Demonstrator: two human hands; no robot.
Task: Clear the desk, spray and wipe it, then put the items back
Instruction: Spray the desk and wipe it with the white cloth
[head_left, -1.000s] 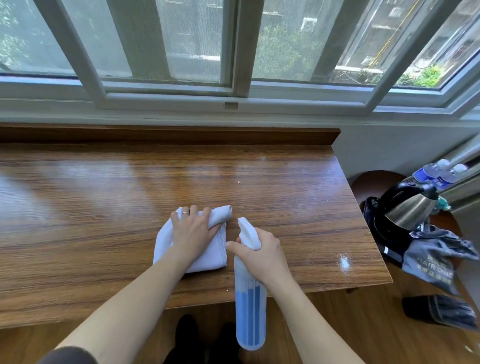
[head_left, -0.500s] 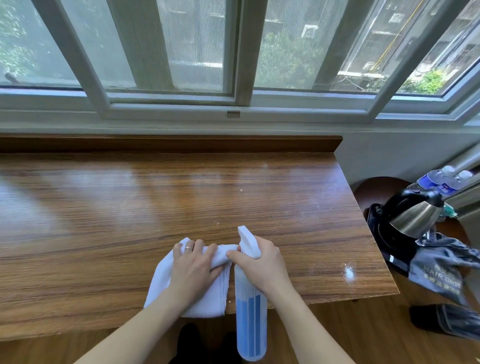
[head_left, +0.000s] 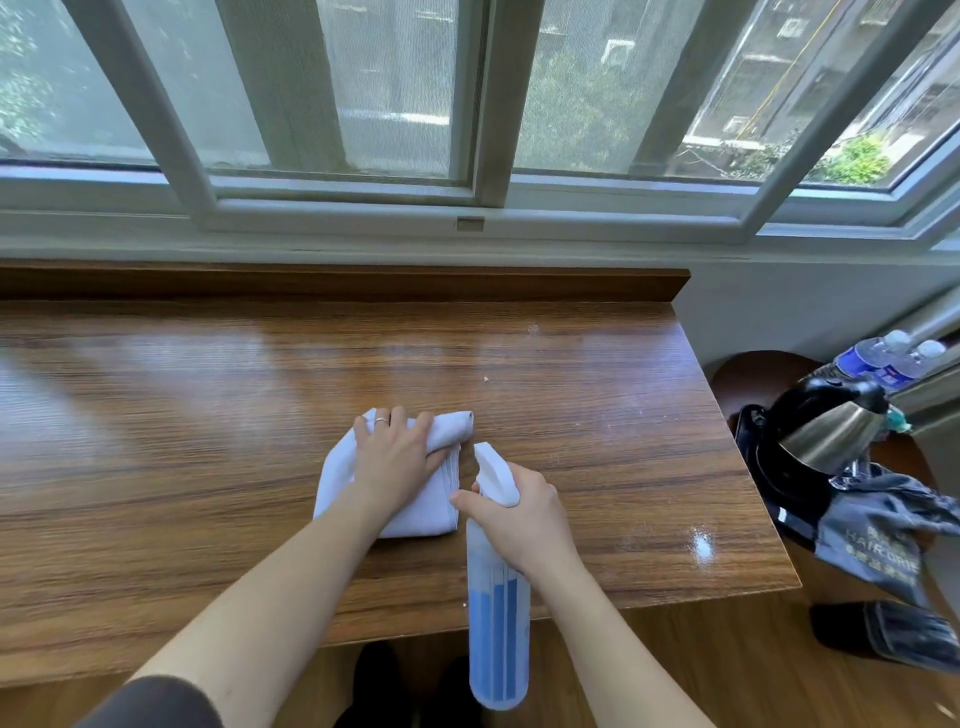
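On the wooden table (head_left: 208, 441), near its front edge and a little right of centre, I see my left hand (head_left: 395, 462) lying flat on a folded white cloth (head_left: 415, 506). Its fingers (head_left: 397, 418) are straight and slightly spread, pressing the cloth down against the table, with a ring on one of them. The thumb runs along the cloth's right side.

Just right of the cloth, my right hand (head_left: 524, 519) grips a spray bottle (head_left: 498, 623) by the neck. Those fingers are curled round the white trigger head (head_left: 493, 473), whose nozzle points away from me toward the far side of the table. The clear body of the bottle, partly filled with blue liquid, hangs below the table's front edge, over the floor.

Off the table's right end, a steel electric kettle (head_left: 826, 431) with a black handle sits on a round dark stool (head_left: 748, 371). A grey bag printed with hair-dryer lettering (head_left: 878, 540) lies against the kettle, and plastic water bottles (head_left: 883, 358) with blue labels lie just behind it. Near the table's right front corner a small wet patch (head_left: 701, 545) glints. Beyond the table's raised back ledge runs a white-framed window (head_left: 483, 171).
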